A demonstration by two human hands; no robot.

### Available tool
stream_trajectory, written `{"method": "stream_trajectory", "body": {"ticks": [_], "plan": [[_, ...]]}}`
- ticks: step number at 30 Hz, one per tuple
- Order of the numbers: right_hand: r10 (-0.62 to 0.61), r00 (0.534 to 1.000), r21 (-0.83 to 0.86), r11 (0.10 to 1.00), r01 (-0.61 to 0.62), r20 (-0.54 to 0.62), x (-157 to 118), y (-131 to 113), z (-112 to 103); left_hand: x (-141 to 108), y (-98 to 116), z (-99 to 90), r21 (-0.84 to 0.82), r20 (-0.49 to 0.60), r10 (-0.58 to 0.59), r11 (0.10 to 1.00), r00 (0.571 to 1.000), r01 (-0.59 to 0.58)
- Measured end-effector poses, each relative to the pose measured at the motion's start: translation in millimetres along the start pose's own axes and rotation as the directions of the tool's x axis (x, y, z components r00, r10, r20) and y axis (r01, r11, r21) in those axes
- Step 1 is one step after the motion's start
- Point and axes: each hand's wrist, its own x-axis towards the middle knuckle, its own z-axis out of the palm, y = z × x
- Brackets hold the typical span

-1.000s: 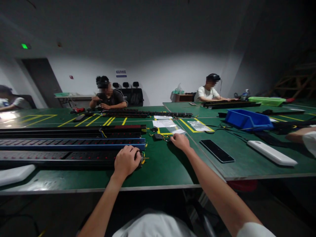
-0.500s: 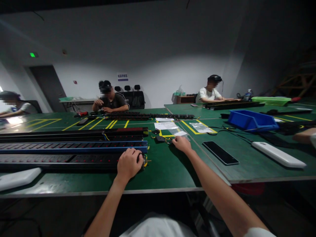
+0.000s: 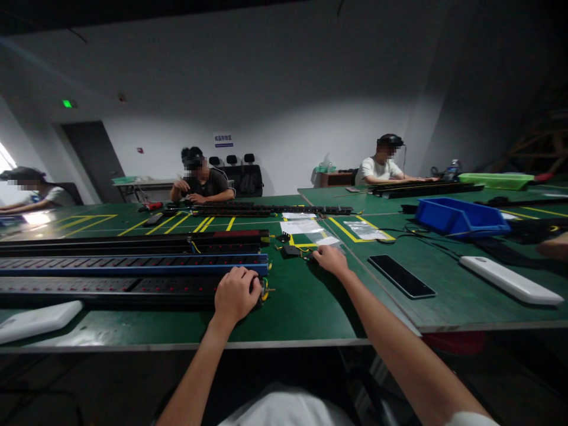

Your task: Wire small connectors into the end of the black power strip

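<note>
My left hand (image 3: pixel 236 296) is closed over the right end of a long black power strip (image 3: pixel 177 288) with red marks along its top. Loose yellow wires (image 3: pixel 265 289) stick out of that end. Farther right, my right hand (image 3: pixel 329 260) rests low on the green table with its fingers curled together. Just left of those fingers lies a small black part (image 3: pixel 291 251) with yellow wires running toward them. Whatever the right fingertips pinch is hidden. Behind the near strip lies a blue-edged strip (image 3: pixel 133 264), and beyond it another black strip (image 3: pixel 231 239).
A phone (image 3: pixel 402 276) and a white power bank (image 3: pixel 510 280) lie to the right, near a blue bin (image 3: pixel 461 217). A white slab (image 3: pixel 39 321) is at the left front. Papers (image 3: pixel 302 226) lie beyond my right hand. Several people sit around the tables.
The whole view has shifted slightly, so everything appears a little farther right. Both hands stay in the same places relative to the strip and the small black part.
</note>
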Motion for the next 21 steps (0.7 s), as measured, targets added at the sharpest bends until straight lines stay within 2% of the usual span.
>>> {"method": "stream_trajectory", "body": {"ticks": [21], "plan": [[-0.003,1.0,0.016,1.0,0.003,0.01,-2.8,-2.6,-3.5,0.9,-0.1,-2.0,0.0,0.016,0.004,1.0,1.0,-0.004]]}}
